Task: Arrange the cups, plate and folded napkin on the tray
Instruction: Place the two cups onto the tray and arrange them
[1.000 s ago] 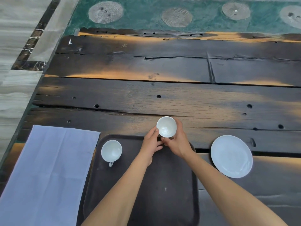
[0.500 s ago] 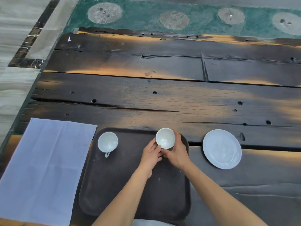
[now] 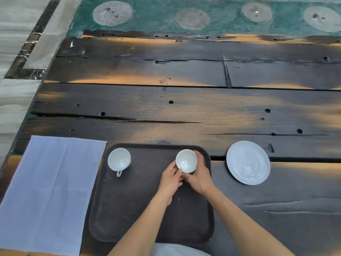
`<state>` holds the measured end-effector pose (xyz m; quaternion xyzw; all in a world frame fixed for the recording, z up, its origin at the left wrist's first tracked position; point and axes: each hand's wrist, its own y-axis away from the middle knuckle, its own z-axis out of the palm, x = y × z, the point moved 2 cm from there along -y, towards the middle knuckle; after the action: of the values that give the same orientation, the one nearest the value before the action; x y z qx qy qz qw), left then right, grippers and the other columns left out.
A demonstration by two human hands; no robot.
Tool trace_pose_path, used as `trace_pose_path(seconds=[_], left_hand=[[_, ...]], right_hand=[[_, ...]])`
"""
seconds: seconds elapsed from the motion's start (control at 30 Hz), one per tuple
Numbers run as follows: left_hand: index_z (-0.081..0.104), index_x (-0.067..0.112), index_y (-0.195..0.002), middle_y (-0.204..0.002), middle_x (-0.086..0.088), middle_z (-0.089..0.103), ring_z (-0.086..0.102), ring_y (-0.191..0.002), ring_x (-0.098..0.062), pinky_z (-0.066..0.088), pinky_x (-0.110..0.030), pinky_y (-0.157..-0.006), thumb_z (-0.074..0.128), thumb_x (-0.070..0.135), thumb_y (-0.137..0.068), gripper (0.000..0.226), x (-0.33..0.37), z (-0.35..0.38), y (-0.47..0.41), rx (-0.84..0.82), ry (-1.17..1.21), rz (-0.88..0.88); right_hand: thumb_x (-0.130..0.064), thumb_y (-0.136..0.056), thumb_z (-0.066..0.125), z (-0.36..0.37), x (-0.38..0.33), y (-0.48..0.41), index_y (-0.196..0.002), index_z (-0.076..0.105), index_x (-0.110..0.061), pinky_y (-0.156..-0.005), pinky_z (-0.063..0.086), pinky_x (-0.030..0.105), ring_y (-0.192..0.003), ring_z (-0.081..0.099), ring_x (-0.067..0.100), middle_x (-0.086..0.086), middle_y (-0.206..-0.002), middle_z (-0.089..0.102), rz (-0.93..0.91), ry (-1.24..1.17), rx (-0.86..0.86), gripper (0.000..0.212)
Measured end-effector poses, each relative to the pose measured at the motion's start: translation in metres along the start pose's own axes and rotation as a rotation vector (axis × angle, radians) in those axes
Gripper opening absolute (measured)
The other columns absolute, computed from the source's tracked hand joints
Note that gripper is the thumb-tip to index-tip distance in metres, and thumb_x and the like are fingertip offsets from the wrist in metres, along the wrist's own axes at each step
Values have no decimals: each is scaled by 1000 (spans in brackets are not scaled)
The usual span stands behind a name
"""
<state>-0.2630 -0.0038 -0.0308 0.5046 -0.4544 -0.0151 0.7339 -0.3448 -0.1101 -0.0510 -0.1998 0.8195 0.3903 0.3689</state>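
A dark brown tray (image 3: 129, 209) lies on the wooden table in front of me. At its far right corner both hands hold a white cup (image 3: 186, 160): my left hand (image 3: 170, 181) grips its near-left side and my right hand (image 3: 200, 175) wraps its right side. I cannot tell whether the cup touches the tray. A second white cup (image 3: 119, 159) stands upright at the tray's far left corner, handle towards me. A white plate (image 3: 248, 162) rests on the table right of the tray. A pale lavender napkin (image 3: 49, 191) lies spread flat left of the tray.
The dark plank table (image 3: 184, 108) stretches far ahead and to the right. Its left edge runs just beyond the napkin, with stone floor (image 3: 14, 43) below. A green surface with round grey discs (image 3: 191, 18) lies past the far edge.
The cup in both hands has come from beyond the tray's far edge to over the tray's far right corner. The view has shifted, so more of the tray shows.
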Motion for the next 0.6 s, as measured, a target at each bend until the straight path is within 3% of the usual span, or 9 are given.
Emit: trace_pose_path(seconds=[0.23,0.43,0.6], left_hand=[[54,45,-134,-126,17,69,69,-115,-13,57,-37,-98,57,20,-104,39,-6,3,-7,6,-5,18],[56,50,-125,-120,22,71,72,-106,-8,58,-29,-88,56,19,-104,37,-4,5,-10,11,-25,35],[53,45,-138,-124,19,70,73,-102,-6,56,-26,-84,55,22,-105,40,-6,5,-10,17,-55,34]], right_hand=[[-20,-72,71,-1,3,-1,-147,21,-35,-82,44,21,-109,58,11,-25,-114,54,2,4,6,91],[-19,-73,71,-2,2,-2,-148,21,-33,-83,44,21,-110,57,11,-25,-115,53,-4,2,13,91],[-19,-76,74,-3,2,-2,-151,19,-30,-90,45,25,-117,57,16,-15,-124,53,6,12,12,94]])
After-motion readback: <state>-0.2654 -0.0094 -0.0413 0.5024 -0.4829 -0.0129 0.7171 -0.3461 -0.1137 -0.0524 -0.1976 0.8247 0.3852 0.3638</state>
